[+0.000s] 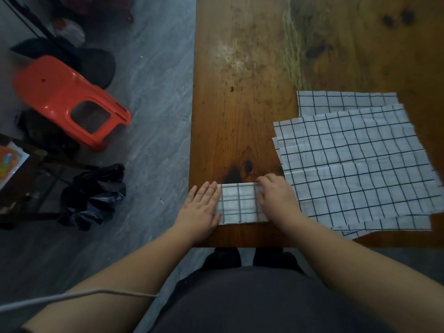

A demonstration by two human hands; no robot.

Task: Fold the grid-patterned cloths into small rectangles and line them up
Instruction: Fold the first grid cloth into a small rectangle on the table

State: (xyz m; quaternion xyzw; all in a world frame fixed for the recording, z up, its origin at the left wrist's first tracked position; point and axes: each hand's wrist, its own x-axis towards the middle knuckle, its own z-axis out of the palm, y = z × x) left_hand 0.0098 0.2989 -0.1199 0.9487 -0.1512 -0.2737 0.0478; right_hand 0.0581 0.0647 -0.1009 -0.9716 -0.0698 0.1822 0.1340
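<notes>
White grid-lined fabric, likely thin, limp and light: the folded cloth [240, 204] lies at the near left corner of the desk [240, 116] and would probably spring open unless pressed along its creases. The left hand [203, 207] lies flat on its left end, grip apart. The right hand [276, 198] bends over the right end; I cannot tell whether its grip pinches. Unfolded cloths [355, 164] lie just beside.

Matt cloth rectangle [239, 203], worn wooden table [240, 92], glossy plastic stool [60, 92]

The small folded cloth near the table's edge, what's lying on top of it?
The left hand lies flat on its left end, the right hand rests on its right end. The folded cloth shows between them; the parts beneath the hands are covered.
</notes>
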